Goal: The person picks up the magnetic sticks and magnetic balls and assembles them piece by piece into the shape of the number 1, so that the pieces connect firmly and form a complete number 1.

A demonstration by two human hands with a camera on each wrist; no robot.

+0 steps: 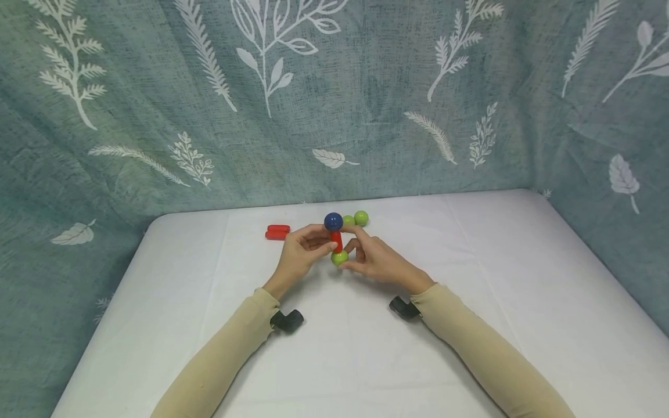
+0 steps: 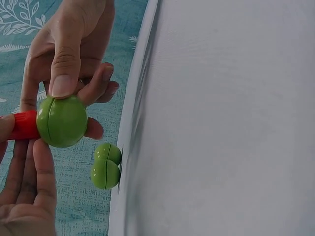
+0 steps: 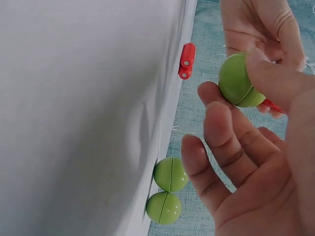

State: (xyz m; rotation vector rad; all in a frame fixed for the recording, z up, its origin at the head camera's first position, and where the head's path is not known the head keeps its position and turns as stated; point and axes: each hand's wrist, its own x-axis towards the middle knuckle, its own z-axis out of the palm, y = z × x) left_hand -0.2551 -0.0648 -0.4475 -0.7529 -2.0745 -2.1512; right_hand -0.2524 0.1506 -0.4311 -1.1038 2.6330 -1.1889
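A blue ball point(image 1: 333, 221), a red rod point(image 1: 337, 241) and a green ball point(image 1: 340, 258) stand in a line, blue uppermost, raised over the table. My left hand point(image 1: 299, 251) pinches the red rod from the left side. On the right, my right hand point(image 1: 380, 259) holds the green ball, its thumb pressed on the ball's surface. The left wrist view shows the green ball point(image 2: 62, 121) against the end of the red rod point(image 2: 24, 125). Only the green ball point(image 3: 240, 81) and a bit of the rod show in the right wrist view; the blue ball is hidden there.
Two red rods point(image 1: 277, 232) lie side by side on the white table point(image 1: 324, 360), left of the hands toward the back. Behind the right hand sit two more green balls point(image 1: 361, 217). A patterned green-blue cloth point(image 1: 366, 104) hangs beyond the table's far edge.
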